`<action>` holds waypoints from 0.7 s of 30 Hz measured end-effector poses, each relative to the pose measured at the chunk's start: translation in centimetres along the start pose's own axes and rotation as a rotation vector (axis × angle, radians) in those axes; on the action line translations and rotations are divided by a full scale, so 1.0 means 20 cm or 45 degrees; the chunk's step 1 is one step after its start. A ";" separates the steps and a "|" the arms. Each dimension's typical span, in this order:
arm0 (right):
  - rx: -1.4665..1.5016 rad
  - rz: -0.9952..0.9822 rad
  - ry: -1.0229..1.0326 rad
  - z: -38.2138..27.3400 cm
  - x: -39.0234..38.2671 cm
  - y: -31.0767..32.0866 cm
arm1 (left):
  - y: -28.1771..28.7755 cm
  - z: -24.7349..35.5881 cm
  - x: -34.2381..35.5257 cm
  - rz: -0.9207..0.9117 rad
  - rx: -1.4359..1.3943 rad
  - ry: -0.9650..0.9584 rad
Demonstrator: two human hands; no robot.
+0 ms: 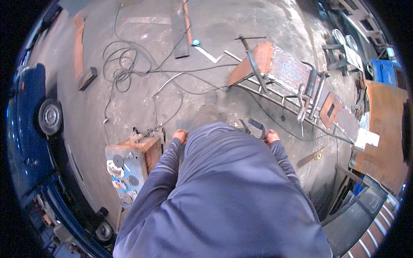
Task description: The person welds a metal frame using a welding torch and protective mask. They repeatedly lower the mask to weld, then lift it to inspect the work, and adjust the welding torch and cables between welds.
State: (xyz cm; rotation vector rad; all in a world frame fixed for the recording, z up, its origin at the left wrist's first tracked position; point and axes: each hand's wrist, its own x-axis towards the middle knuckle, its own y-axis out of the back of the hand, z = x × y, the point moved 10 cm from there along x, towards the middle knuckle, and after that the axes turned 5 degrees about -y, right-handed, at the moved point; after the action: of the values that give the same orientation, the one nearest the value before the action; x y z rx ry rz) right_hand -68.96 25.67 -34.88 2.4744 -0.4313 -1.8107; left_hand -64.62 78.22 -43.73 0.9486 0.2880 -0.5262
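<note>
My right hand (pixel 272 136) seems to grip the strap (pixel 257 124); left of it, my left hand (pixel 180 136) looks curled, on what I can't tell. Best keep the strap untwisted.

Hands: two — the left (pixel 180 136) and the right (pixel 271 136). At the right fingers, at least one black strap (pixel 257 125). Left of and nearer the body than the left fingers, one stand (pixel 138 155) with two grey discs (pixel 134 180); far left, one tyre (pixel 50 117). Ahead of the left fingers, one cable coil (pixel 122 69), one block (pixel 88 78), one white angle (pixel 207 55), one blue round thing (pixel 196 43). Beyond the right fingers, one frame (pixel 282 102); farther, two white rings (pixel 352 42) — clamps overlap, uncountable.
</note>
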 end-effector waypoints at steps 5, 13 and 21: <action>-0.151 0.034 0.031 -0.16 0.00 0.05 | -0.04 -0.04 0.05 -0.046 -0.594 0.455; -0.219 0.062 0.092 -0.28 -0.02 0.10 | 0.06 -0.02 0.02 0.140 -1.123 0.750; -0.186 0.076 0.131 -0.27 -0.05 0.16 | -0.02 -0.19 0.13 -0.001 -0.770 0.314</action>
State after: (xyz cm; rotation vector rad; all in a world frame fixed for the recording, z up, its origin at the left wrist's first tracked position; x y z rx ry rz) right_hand -64.71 22.12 -31.55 2.4149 -0.3494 -1.6226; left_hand -62.74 80.40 -47.24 0.4211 0.6292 -0.2912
